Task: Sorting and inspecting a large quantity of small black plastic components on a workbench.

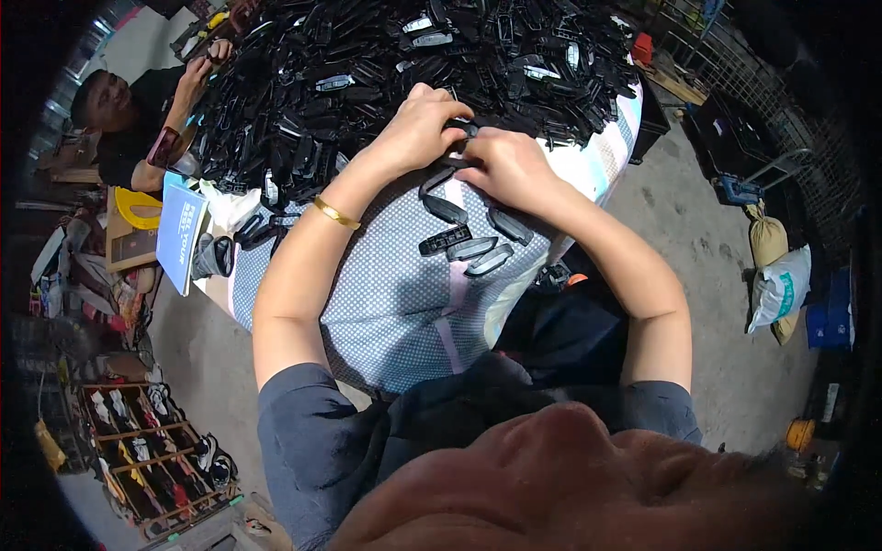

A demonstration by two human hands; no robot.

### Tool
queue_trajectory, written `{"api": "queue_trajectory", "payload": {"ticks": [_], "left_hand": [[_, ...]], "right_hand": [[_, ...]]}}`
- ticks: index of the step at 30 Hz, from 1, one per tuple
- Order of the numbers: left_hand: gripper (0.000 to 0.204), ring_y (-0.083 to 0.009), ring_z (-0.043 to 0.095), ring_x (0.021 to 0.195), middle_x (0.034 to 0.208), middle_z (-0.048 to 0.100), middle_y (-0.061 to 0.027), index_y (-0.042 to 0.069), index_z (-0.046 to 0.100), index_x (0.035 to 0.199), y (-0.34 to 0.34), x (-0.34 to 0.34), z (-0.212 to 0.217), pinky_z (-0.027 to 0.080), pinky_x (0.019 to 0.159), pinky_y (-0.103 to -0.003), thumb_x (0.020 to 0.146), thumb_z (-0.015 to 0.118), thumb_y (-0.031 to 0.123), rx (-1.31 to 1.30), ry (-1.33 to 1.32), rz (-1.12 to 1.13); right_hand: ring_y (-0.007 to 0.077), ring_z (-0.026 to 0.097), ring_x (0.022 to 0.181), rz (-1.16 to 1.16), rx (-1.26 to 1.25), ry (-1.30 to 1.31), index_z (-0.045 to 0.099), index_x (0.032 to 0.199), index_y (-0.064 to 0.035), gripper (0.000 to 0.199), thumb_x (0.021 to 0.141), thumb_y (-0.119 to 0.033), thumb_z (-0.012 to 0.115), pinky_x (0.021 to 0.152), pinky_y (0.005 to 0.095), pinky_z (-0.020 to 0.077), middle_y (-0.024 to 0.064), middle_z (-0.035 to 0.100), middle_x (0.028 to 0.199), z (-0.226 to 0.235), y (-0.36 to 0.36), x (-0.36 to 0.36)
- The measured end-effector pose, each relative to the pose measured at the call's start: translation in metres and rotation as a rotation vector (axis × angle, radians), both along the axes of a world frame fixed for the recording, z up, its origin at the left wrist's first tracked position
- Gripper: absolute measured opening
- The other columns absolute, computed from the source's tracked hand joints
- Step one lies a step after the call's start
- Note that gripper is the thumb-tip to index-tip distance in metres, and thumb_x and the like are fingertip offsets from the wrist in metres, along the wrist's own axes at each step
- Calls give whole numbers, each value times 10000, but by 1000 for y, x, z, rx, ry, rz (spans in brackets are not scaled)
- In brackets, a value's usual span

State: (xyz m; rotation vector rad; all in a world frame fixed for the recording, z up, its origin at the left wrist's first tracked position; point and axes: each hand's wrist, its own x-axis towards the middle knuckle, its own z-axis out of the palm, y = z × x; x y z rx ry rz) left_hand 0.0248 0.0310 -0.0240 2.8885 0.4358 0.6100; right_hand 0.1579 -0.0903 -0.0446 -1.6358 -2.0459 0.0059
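Observation:
My left hand [421, 130] and my right hand [507, 163] meet at the front edge of a large heap of black plastic parts [367, 64]. Between my fingertips is a small black plastic part [469, 129], mostly hidden by the fingers, and both hands are closed on it. Below my hands, several separate long oval black pieces lie on the patterned cloth, among them a curved shell [445, 209], a ribbed piece [445, 241] and a smooth oval piece [490, 260]. A gold bangle [336, 213] circles my left wrist.
A co-worker [129, 119] handles something small at the table's left side. A blue book or box [179, 234] stands at the table's left edge. Stuffed sacks [779, 280] rest on the floor to the right, and a wooden rack [156, 450] is at lower left.

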Motion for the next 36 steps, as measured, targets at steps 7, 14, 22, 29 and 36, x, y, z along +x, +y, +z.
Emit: {"api": "queue_trajectory", "payload": {"ticks": [7,14,22,29,36], "left_hand": [[274,-263,488,928,907,584,-84,47,662,929,-20,3,-2,412,842,-361,701,699,194,-7,-43,-90],[158,-277,541,826,833,575,-92,22,623,831,-27,6,-7,455,737,-355,723,664,130,-8,-185,-57],[228,-45,509,719,938,562,12,39,597,999,-26,6,10,424,612,-197,784,656,86,-592,-506,53],[238,-54,523,641,921,632,-14,20,621,1058,-16,1,16,459,645,-175,864,586,153,-1446,-425,29],[408,-96,590,731,874,646,-95,-58,501,1180,-42,2,18,479,684,-206,801,626,27,-1343,-417,-99]], "right_hand": [[331,590,679,-182,71,-108,554,724,-15,284,655,-229,728,590,410,463,128,588,715,23,-28,30],[304,600,727,-85,-120,-253,581,774,-37,176,754,-203,634,613,392,473,107,593,742,30,-43,32],[259,557,932,208,-60,-238,637,1026,-142,352,710,-13,554,762,353,481,73,578,997,22,-33,41],[274,569,887,153,-22,-174,625,1006,-87,253,754,-87,601,743,347,480,95,574,937,20,-28,43],[241,614,691,32,193,506,621,998,1,278,764,-143,654,608,297,484,134,615,849,24,-22,42]]}}
